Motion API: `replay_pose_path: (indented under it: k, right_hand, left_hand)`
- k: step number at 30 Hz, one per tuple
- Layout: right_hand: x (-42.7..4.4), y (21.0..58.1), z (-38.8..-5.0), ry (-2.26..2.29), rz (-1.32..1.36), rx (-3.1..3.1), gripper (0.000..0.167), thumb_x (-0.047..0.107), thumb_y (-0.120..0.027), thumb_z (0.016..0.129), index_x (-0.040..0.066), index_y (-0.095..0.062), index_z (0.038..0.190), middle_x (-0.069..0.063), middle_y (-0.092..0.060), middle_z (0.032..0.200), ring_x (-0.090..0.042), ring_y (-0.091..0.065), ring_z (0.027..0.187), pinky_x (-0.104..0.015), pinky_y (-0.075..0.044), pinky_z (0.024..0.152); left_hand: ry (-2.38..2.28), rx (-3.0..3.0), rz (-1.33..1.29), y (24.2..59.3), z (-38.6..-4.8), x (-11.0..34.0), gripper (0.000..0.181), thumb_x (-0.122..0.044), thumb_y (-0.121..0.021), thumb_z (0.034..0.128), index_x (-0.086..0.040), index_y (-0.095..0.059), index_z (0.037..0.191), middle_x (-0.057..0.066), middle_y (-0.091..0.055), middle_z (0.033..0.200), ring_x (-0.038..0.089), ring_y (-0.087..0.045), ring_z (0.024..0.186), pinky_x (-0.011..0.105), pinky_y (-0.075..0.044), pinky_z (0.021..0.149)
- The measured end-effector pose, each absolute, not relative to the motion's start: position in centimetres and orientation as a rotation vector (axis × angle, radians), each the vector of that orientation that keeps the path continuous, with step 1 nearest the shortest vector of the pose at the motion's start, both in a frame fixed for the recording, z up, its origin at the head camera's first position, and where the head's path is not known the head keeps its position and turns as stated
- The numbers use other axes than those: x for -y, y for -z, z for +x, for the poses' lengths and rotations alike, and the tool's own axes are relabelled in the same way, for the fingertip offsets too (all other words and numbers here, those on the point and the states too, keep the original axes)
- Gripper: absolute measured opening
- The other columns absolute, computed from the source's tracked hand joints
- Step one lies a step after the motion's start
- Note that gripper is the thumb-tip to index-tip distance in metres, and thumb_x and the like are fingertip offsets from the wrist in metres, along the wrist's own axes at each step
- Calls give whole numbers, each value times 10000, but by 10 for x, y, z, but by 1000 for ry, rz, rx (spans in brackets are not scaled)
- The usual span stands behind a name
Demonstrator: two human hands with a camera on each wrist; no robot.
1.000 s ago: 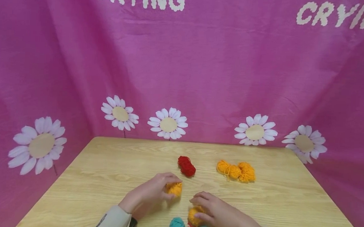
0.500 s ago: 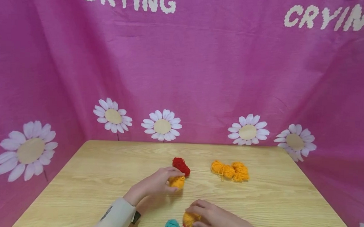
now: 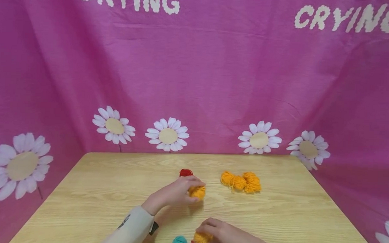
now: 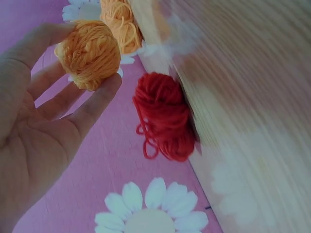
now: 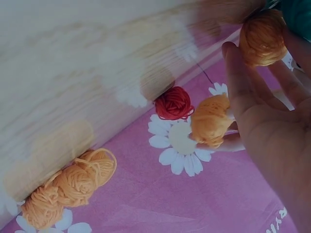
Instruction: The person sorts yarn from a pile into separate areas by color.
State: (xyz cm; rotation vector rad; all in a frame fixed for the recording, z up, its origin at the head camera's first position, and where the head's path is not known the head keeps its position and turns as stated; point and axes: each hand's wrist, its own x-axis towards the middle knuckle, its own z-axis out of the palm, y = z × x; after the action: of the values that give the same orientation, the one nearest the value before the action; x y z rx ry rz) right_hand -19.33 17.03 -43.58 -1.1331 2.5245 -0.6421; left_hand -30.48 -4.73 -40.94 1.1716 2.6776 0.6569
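The nearer left hand point(image 3: 176, 193) pinched a ball point(image 3: 197, 193), the yellow trio point(image 3: 239, 182) at two o'clock; the right hand point(image 3: 228, 235) apparently gripped a second ball point(image 3: 201, 240).

The left hand point(image 4: 48, 111) pinches an orange ball point(image 4: 90, 54) near the red yarn point(image 4: 165, 116); higher in view than this yarn is other orange yarn point(image 4: 120, 26), lower a flower point(image 4: 149, 221).

The round orange balls of wound yarn point(image 4: 91, 56) look matt and ridged, strand over strand; the oblong red yarn bundle point(image 4: 165, 116) and clustered orange yarn bundles point(image 3: 240, 182) look equally soft and fibrous, with loose loops. Beneath, the pale wood-grained desk point(image 3: 284, 210) is smooth and glossy enough to mirror the creased, magenta, daisy-printed cloth backdrop point(image 3: 199, 71).
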Motion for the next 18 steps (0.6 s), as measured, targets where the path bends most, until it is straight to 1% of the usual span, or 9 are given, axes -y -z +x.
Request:
replay_pose_path:
  k: [6,9,15,18]
  right_hand:
    - [-172,438,-194,714,-1085,-2466,394,358,-548,988,250,-539,1367,106,-585,1249,71,-555,937,-135,-535,816]
    - [-172,437,-193,722,-1077,-2463,399,351,-560,981,251,-539,1367,117,-582,1223,81,-549,910,-131,-532,808]
    - [-172,435,-191,700,-1051,-2494,409,380,-580,965,275,-548,1359,132,-594,1228,59,-539,959,-163,-540,845]
    - [-171,435,-191,706,-1005,-2481,418,388,-593,952,292,-547,1357,131,-599,1249,43,-538,992,-180,-545,862]
  left_hand:
    - [-610,-2663,1180,409,-307,27,488,-308,-704,904,-196,-588,1365,-7,-587,1357,171,-545,1221,357,-476,1076]
    - [-586,-2666,1195,411,-309,17,493,-320,-708,900,-194,-592,1362,-6,-594,1336,153,-558,1195,334,-484,1064]
    - [-545,-2663,1220,415,-313,0,501,-336,-703,902,-190,-588,1367,1,-600,1314,120,-574,1148,267,-502,1028]
    - [-541,-2659,1211,416,-315,-5,511,-338,-705,899,-195,-582,1374,0,-602,1313,116,-576,1142,257,-507,1019]
